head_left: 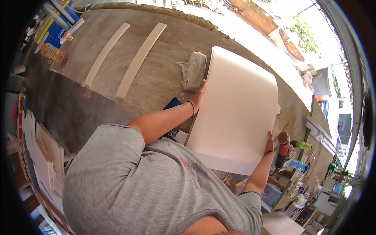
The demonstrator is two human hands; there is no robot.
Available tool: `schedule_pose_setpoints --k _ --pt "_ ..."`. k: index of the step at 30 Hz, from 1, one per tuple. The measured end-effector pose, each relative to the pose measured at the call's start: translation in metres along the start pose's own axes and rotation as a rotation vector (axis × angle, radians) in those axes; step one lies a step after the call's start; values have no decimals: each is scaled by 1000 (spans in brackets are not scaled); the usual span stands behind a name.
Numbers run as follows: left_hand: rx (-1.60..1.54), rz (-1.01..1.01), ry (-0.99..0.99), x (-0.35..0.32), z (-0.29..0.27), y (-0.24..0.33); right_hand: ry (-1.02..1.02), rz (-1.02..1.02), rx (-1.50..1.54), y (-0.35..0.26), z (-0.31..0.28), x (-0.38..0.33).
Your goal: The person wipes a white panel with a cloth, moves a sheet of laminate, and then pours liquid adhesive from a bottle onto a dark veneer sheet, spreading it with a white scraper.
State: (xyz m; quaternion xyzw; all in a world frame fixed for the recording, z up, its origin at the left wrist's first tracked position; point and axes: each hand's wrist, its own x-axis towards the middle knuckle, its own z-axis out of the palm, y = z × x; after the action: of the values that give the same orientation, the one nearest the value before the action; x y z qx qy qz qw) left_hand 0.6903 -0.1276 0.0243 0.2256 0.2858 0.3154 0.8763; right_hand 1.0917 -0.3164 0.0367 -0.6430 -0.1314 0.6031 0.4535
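Observation:
A large white sheet (239,105), off-white and smooth, lies in front of me over the workbench. Along its left side the edge looks layered, as if several sheets are stacked. My left hand (200,96) grips that left edge, its fingers partly hidden beyond it. On the opposite edge, near the close right corner, my right hand (270,142) is closed too, with most fingers out of sight. A bundled grey-white cloth (194,70) sits just beyond my left hand. Below my left forearm a dark blue item (172,103) shows in part.
Two pale wooden strips (141,60) lie on the brown workbench (94,29) to the left, with a bottle of amber liquid (54,53) at its corner. To the right are a red-and-black tool (282,152), a green bottle (304,145) and a clear bottle (298,165). Boards (49,156) lean at lower left.

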Motion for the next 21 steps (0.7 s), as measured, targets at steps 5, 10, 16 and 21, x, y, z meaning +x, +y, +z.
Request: schedule_pose_setpoints --k 5,10,16,21 --pt "17 -7 4 5 -8 -3 124 -49 -185 -5 27 -6" --pt "-30 -37 54 0 2 2 75 -1 -149 7 1 13" --pt "32 -72 96 -14 8 25 48 75 -184 -20 25 -4" --pt "79 -59 149 9 -11 8 76 104 -109 -13 11 10"
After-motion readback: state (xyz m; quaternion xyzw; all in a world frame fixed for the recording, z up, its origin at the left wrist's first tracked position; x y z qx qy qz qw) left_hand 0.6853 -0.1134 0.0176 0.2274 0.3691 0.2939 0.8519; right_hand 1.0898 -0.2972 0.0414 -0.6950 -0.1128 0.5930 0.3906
